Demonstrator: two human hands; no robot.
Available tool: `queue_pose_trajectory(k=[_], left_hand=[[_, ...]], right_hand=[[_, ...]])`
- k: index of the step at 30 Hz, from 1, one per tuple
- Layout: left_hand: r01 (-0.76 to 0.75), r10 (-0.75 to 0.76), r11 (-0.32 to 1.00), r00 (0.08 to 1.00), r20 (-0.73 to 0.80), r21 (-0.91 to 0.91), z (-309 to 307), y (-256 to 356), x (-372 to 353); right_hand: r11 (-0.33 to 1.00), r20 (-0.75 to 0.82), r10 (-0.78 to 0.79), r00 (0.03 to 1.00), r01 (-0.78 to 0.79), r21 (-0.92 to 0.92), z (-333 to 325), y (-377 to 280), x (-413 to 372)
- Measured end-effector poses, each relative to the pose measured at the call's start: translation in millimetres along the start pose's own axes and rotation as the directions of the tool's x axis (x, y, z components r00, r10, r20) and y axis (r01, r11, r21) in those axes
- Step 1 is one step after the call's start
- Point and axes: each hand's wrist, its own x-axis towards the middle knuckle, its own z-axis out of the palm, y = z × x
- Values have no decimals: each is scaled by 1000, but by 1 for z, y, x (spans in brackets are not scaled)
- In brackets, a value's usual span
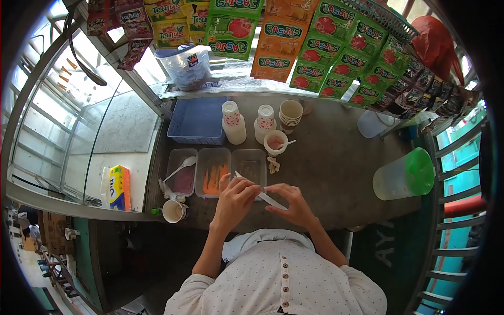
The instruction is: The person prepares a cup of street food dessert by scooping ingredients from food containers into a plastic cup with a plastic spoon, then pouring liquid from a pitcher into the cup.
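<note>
My left hand [237, 198] is closed around a long white utensil [273, 201]; its kind I cannot make out. One narrow end sticks out past my left fingers. My right hand [292, 203] has its fingers and thumb on either side of the other end. Both hands are over the front edge of the row of clear plastic tubs. Directly beyond them lies a tub with dark, hard-to-see contents [249, 160]. To its left, orange strips [212, 180] lie in the middle tub. The leftmost tub holds a purplish mass [184, 181] and a white spoon [181, 168].
Behind the tubs stand stacked cups [234, 128], a cup with pink contents and a spoon [275, 142], and a blue basket [195, 126]. A paper cup [173, 211] is near the front left. A green-lidded container [404, 176] stands right. Drink sachets [320, 47] hang overhead.
</note>
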Motion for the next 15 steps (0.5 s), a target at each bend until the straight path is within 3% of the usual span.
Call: queue_pose_trajectory(k=[3, 4, 5, 6, 7, 8, 9, 10, 11, 13, 14, 15], left_hand=[[-9, 9, 1000, 1000, -9, -24, 1, -2, -1], [-5, 5, 1000, 1000, -10, -24, 1, -3, -1], [37, -41, 987, 999, -18, -155, 3, -6, -1], [78, -87, 956, 996, -20, -284, 5, -8, -1], [81, -90, 955, 996, -20, -285, 9, -12, -2], [284, -316, 720, 947, 66, -633, 15, -17, -4], [410, -470, 327, 852, 230, -851, 23, -24, -5], [428, -421, 203, 850, 316, -881, 30, -37, -7], [426, -418, 201, 852, 316, -882, 38, -42, -11], [485, -370, -259, 749, 550, -835, 49, -39, -13], [486, -368, -259, 750, 550, -835, 55, -36, -16], [534, -391, -343, 667, 634, -773, 61, -33, -20]], right_hand=[[997, 28, 31, 999, -33, 74, 8, 5, -2], [975, 42, 129, 991, -135, 176, 8, 6, -3], [933, 67, 225, 972, -235, 273, 8, 8, -4], [932, 70, 226, 972, -237, 273, 8, 11, -6], [889, 77, 240, 968, -251, 382, 8, 15, -8], [834, 85, 252, 964, -261, 487, 8, 17, -10], [834, 87, 252, 964, -262, 486, 5, 15, -10], [719, 134, 321, 938, -333, 610, 0, 10, -9], [580, 189, 380, 905, -392, 714, -5, 5, -8], [525, 192, 407, 893, -401, 751, -8, 5, -8], [466, 162, 417, 894, -364, 807, -7, 13, -10], [403, 135, 429, 893, -323, 856, -5, 17, -11]])
